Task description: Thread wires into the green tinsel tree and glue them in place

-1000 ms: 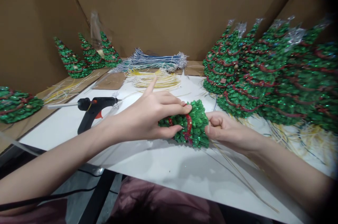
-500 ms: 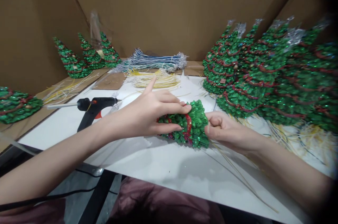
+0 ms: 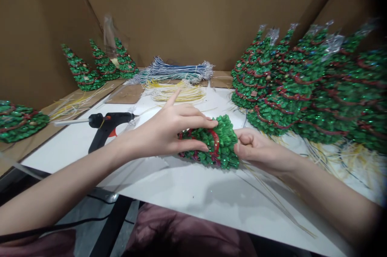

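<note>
A small green Christmas tree figurine (image 3: 225, 144) with a red glitter garland lies on its side over the white board, its base turned right. My left hand (image 3: 181, 128) is closed over its upper part, thumb on the near side and fingers on the far side, index finger raised. At the base, my right hand (image 3: 254, 146) has its fingers curled in against the bottom edge; what the fingertips hold there is hidden. Thin pale wires (image 3: 278, 198) trail from beneath the base and my right hand toward the lower right.
A black glue gun (image 3: 104, 128) lies left on the white board (image 3: 145, 184). Bundles of blue-white wires (image 3: 178, 69) and yellow-white wires (image 3: 178, 90) lie at the back. Finished-looking trees (image 3: 281, 87) crowd the right; several more trees (image 3: 81, 69) stand left. Cardboard walls (image 3: 187, 15) enclose the table.
Almost nothing differs. The left hand's grip and the tree have shifted very slightly, and the view has moved a touch.
</note>
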`<state>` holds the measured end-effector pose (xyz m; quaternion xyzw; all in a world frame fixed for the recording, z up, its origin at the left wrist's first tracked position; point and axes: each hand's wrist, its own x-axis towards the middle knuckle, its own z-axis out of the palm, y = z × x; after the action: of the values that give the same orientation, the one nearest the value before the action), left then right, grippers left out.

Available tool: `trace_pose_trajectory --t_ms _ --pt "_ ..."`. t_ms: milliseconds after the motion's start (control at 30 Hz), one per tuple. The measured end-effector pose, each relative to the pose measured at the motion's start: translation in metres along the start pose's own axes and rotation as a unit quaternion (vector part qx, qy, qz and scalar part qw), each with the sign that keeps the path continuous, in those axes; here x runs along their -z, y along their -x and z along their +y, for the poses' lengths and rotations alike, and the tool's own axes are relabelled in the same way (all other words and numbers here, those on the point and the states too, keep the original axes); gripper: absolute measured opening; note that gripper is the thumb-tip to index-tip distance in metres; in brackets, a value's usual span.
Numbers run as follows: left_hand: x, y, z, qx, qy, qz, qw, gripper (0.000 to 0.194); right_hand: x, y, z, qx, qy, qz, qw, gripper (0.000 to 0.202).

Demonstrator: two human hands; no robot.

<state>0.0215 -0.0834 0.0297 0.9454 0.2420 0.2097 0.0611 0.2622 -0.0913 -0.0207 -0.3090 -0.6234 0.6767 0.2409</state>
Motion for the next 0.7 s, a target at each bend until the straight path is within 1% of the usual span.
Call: trace_pose_trajectory --t_ms 100,200,267,333,367,400,433,500,567,633,700 --pt "0.001 0.004 0.002 0.017 0.009 0.029 0.999 0.035 0.000 0.000 0.000 0.002 -0.032 -0.020 0.999 0.042" --pt "0.004 0.003 -0.001 0.045 0.010 0.099 0.994 0.020 0.000 -0.001 0.001 0.012 -0.054 -0.023 0.998 0.041" --pt "0.005 0.000 -0.010 0.080 0.002 0.147 0.986 0.018 0.000 -0.001 0.002 0.013 -0.065 -0.021 0.998 0.039" --pt "0.004 -0.004 -0.023 0.112 -0.016 0.168 0.979 0.016 0.000 -0.001 0.002 0.015 -0.076 -0.025 0.997 0.036" --pt "0.001 -0.006 -0.031 0.124 -0.018 0.146 0.981 0.011 0.000 0.000 0.001 0.018 -0.081 -0.028 0.996 0.035" --pt "-0.002 -0.008 -0.038 0.131 -0.019 0.114 0.985 0.012 -0.001 0.000 0.001 0.020 -0.084 -0.031 0.996 0.034" --pt "-0.006 -0.010 -0.045 0.138 -0.028 0.071 0.987 0.017 -0.001 0.000 0.001 0.021 -0.086 -0.034 0.995 0.034" --pt "-0.017 -0.014 -0.056 0.150 -0.083 -0.004 0.985 0.021 -0.001 0.001 0.000 0.021 -0.084 -0.041 0.995 0.035" --pt "-0.027 -0.018 -0.062 0.163 -0.115 -0.058 0.978 0.025 -0.001 0.001 0.000 0.021 -0.082 -0.047 0.995 0.036" --pt "-0.036 -0.021 -0.064 0.171 -0.120 -0.087 0.974 0.020 0.000 0.002 0.001 0.018 -0.079 -0.045 0.996 0.037" --pt "-0.041 -0.023 -0.064 0.174 -0.114 -0.088 0.974 0.013 0.000 0.001 0.002 0.014 -0.071 -0.036 0.997 0.039"
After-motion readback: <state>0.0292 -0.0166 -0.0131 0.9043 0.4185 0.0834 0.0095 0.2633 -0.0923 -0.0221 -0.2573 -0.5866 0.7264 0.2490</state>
